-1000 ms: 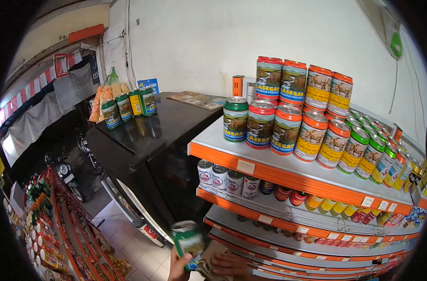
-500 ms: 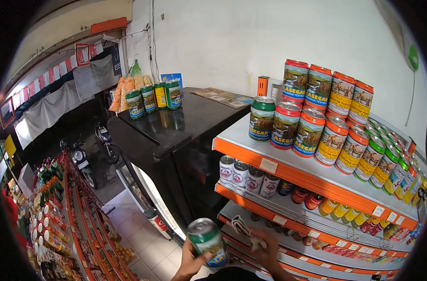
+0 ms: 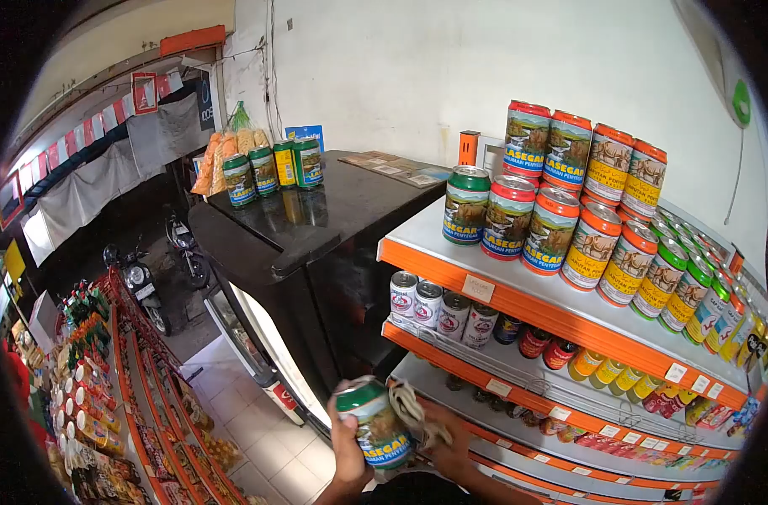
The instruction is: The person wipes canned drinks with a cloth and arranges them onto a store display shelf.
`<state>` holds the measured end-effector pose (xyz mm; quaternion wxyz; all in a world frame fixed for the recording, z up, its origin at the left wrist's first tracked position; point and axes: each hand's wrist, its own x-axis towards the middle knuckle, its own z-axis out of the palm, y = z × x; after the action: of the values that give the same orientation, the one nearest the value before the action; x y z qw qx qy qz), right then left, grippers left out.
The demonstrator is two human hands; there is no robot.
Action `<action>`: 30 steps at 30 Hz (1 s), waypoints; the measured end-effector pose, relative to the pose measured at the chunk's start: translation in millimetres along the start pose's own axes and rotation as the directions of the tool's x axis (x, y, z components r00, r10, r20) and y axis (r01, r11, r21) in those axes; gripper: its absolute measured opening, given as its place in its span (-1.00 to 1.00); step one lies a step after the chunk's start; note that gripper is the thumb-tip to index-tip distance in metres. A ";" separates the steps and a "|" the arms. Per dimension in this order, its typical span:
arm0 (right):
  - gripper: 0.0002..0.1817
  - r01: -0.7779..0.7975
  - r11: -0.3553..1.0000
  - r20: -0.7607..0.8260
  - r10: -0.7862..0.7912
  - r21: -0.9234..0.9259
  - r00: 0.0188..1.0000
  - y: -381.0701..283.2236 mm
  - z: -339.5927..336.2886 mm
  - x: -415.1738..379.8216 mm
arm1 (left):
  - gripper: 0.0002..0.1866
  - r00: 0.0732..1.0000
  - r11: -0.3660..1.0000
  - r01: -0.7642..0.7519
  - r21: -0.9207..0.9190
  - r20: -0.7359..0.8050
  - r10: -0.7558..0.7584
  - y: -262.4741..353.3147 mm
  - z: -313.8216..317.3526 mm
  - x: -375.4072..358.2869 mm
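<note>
My left hand [image 3: 348, 450] is wrapped round a green-topped can [image 3: 382, 425] at the bottom centre, its landscape label facing me. Against the can's right side lies a crumpled pale cloth [image 3: 411, 407], gripped by my right hand [image 3: 445, 438]. Up and to the right, a green can [image 3: 466, 206] stands at the left end of the top shelf, beside a row of red, orange and green cans. Several green and yellow cans [image 3: 266, 172] are upright on the black cabinet top.
The black cabinet [image 3: 333, 210] stands left of the orange-edged shelves [image 3: 518, 295]. Lower tiers hold white cans [image 3: 416, 303] and bottles. Packed snack racks [image 3: 140, 404] run along the left, with motorcycles [image 3: 140, 282] beyond. Snack bags [image 3: 220, 160] sit behind the cabinet-top cans.
The cloth has moved left onto the can's side along with my right hand. The held can has turned so its label shows more fully. The view has shifted slightly.
</note>
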<state>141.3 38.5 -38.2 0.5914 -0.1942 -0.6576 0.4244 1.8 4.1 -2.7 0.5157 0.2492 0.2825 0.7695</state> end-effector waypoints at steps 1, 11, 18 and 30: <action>-0.59 -0.160 0.983 -0.007 0.161 0.089 0.987 9.7 -1.8 -21.1 | -0.30 0.985 0.985 -0.172 -0.030 -0.003 0.172 2.3 3.4 3.3; -0.48 -0.676 0.232 0.181 0.857 0.700 0.482 -16.6 -4.9 1.0 | -0.26 0.687 0.303 -0.722 0.622 0.593 0.420 26.6 30.7 38.0; -0.52 -0.358 0.444 -0.032 0.663 0.821 0.748 -25.6 -60.9 -30.4 | -0.43 0.841 0.736 -0.352 0.578 0.541 -0.022 133.8 121.8 117.0; -0.47 -0.153 0.485 -0.276 0.699 0.861 0.660 7.4 -62.8 -91.9 | -0.34 0.683 0.412 -0.591 0.694 0.702 -0.201 127.9 245.2 346.8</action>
<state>219.4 -6.3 -104.1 0.6528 -0.2086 -0.1060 0.7205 -35.5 332.3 293.3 0.2627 0.7848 0.3910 0.4026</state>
